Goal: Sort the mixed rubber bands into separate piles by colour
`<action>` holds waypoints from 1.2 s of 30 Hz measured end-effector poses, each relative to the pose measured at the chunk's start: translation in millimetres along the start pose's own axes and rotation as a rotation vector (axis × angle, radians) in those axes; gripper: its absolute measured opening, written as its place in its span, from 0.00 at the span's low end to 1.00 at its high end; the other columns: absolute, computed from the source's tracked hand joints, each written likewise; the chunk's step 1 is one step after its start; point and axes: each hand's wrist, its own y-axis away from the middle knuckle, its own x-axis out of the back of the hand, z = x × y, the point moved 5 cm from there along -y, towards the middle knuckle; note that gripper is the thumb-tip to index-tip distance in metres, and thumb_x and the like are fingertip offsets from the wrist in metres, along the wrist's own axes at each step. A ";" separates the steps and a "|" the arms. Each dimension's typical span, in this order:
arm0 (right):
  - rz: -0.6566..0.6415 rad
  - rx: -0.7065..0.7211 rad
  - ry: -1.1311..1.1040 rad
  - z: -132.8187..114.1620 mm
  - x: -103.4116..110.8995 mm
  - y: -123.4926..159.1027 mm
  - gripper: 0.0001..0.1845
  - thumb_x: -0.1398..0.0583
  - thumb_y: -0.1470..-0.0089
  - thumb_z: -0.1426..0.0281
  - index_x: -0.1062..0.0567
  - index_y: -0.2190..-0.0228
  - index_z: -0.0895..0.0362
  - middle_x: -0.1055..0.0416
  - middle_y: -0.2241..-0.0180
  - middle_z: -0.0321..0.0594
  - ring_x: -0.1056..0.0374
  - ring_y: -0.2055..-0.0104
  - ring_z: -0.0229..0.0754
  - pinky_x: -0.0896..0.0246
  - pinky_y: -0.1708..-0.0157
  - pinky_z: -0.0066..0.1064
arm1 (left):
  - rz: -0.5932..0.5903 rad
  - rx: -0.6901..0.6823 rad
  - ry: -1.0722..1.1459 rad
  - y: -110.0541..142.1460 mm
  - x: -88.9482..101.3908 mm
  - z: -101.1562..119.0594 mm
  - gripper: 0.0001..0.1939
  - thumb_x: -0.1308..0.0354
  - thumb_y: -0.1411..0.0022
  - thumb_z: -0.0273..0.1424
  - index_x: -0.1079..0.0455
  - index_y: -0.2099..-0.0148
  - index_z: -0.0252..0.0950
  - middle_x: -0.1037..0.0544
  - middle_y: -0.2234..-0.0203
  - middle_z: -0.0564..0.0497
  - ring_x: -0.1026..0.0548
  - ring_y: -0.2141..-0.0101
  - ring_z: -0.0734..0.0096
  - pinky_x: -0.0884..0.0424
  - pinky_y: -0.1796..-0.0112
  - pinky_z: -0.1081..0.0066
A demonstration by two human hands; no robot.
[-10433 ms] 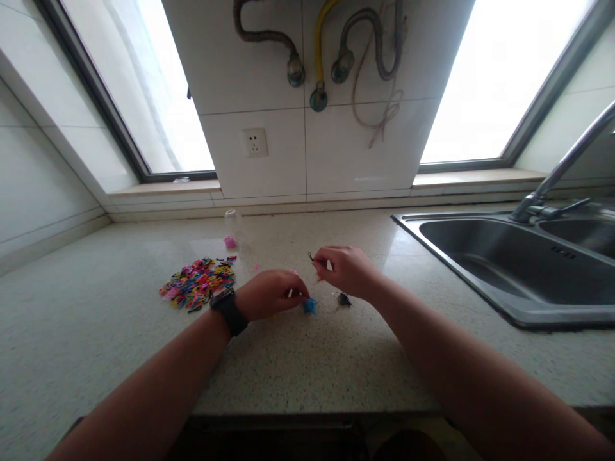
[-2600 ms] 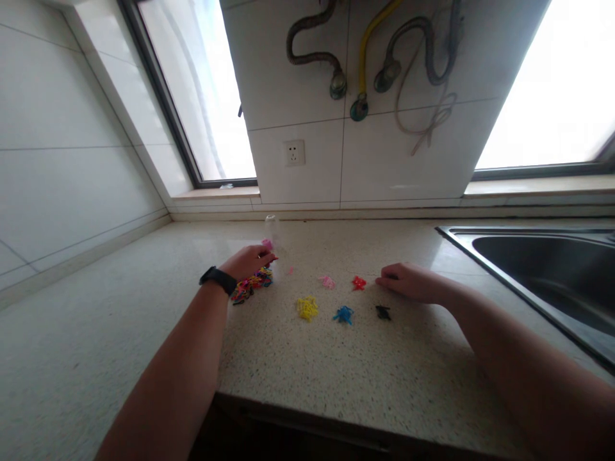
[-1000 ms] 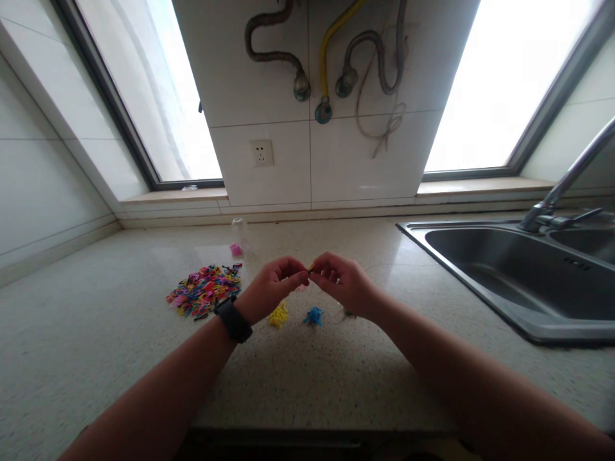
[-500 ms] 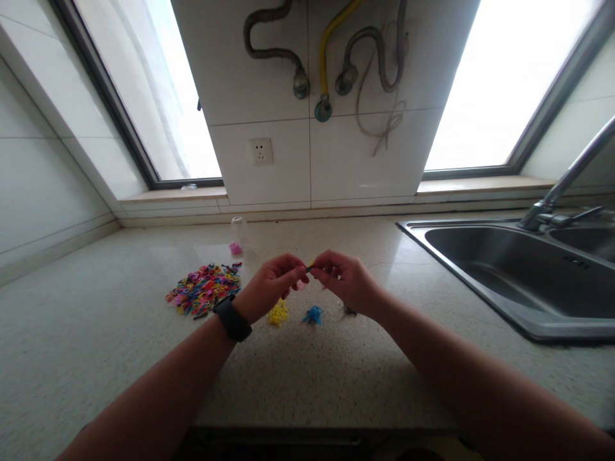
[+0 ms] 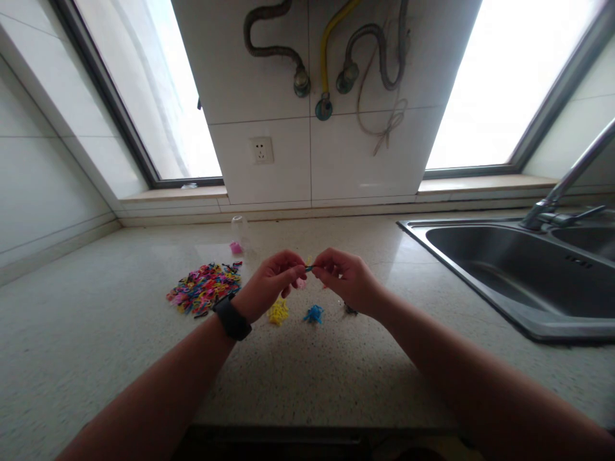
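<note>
My left hand [image 5: 281, 274] and my right hand [image 5: 346, 276] meet above the counter, thumbs and forefingers pinched on a small dark rubber band [image 5: 309, 268] stretched between them. Its exact colour is hard to make out. Below my left hand lies a little heap of yellow rubber bands [image 5: 278, 312]. Between the hands, nearer me, sits a blue heap of bands [image 5: 314, 314]. A dark heap [image 5: 350, 309] is partly covered by my right hand. Pink bands [image 5: 301, 283] show behind the fingers. Left of my watch-wearing wrist spreads a large mixed-colour pile of rubber bands [image 5: 204, 288].
A clear plastic container [image 5: 239, 232] stands at the back left with a pink object [image 5: 235, 248] by it. The steel sink [image 5: 480, 269] with its tap [image 5: 542, 211] is set into the counter [image 5: 120, 333] at right. Hoses and a socket [image 5: 261, 150] are on the wall.
The rubber band between my fingertips now lies more level and looks drawn slightly wider. Both hands have otherwise stayed almost in place.
</note>
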 end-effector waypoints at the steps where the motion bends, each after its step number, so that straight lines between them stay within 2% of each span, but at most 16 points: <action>1: -0.002 0.003 -0.001 -0.2 0.1 0.1 0.08 0.40 0.44 0.65 0.28 0.68 0.57 0.35 0.77 0.32 0.42 0.77 0.31 0.46 0.79 0.25 | 0.000 -0.002 0.005 -0.1 0.1 0.1 0.11 0.40 0.39 0.38 0.33 0.61 0.36 0.26 0.73 0.54 0.34 0.78 0.80 0.39 0.79 0.79; 21: -0.009 -0.012 -0.002 1.9 0.8 0.4 0.08 0.39 0.44 0.64 0.28 0.68 0.57 0.36 0.77 0.32 0.43 0.76 0.31 0.46 0.78 0.25 | 0.025 0.011 0.082 0.1 1.2 2.4 0.11 0.37 0.42 0.36 0.34 0.64 0.36 0.32 0.77 0.57 0.38 0.79 0.81 0.41 0.79 0.79; 27: 0.006 -0.010 -0.017 1.5 3.3 0.5 0.09 0.39 0.44 0.63 0.27 0.67 0.57 0.35 0.77 0.32 0.43 0.77 0.31 0.45 0.79 0.26 | 0.061 0.041 0.130 1.2 6.2 0.1 0.13 0.36 0.43 0.38 0.33 0.63 0.35 0.32 0.77 0.56 0.36 0.78 0.81 0.41 0.78 0.79; 36: -0.003 -0.008 -0.040 -3.1 4.6 -0.5 0.08 0.39 0.44 0.65 0.27 0.69 0.57 0.35 0.77 0.32 0.43 0.77 0.31 0.45 0.79 0.26 | 0.082 0.003 0.141 3.1 16.3 4.9 0.14 0.38 0.41 0.40 0.33 0.63 0.34 0.32 0.76 0.56 0.36 0.78 0.81 0.42 0.78 0.79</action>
